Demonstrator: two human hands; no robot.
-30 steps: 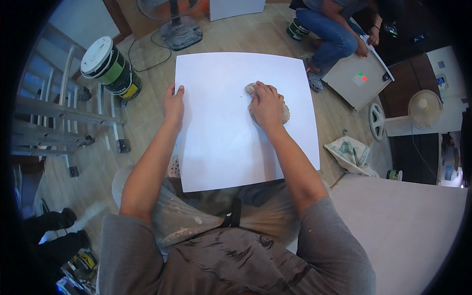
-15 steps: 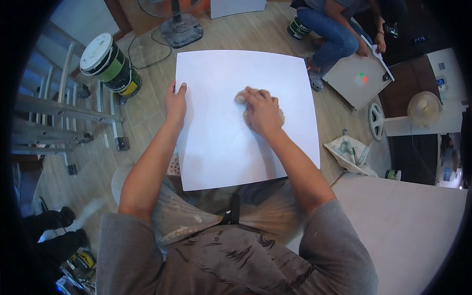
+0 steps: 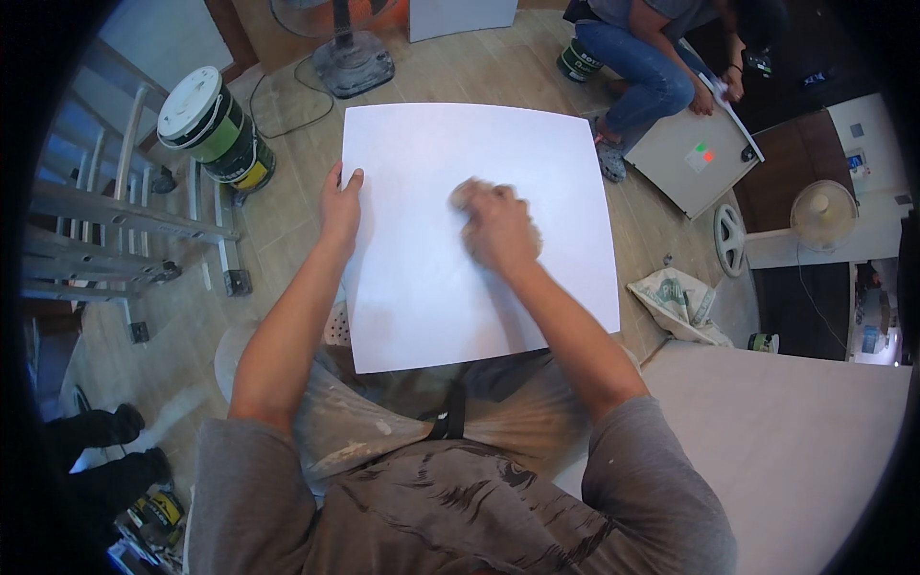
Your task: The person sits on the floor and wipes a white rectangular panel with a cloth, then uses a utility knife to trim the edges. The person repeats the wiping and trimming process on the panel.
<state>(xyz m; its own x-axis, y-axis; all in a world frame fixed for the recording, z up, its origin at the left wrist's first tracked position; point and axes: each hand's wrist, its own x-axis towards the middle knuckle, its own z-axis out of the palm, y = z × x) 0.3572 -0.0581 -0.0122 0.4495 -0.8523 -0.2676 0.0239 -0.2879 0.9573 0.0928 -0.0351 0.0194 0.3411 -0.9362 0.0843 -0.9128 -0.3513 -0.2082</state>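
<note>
Gripping white panel with left fingers, beige rag with right fingers; could tilt panel by pressing too far off-centre.

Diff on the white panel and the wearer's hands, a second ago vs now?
The right hand and the tan cloth under it moved left and slightly toward the wearer across the white panel. Nothing was newly gripped or released. Unchanged: the left hand holds the panel's left edge, and the panel lies about where it was.
</note>
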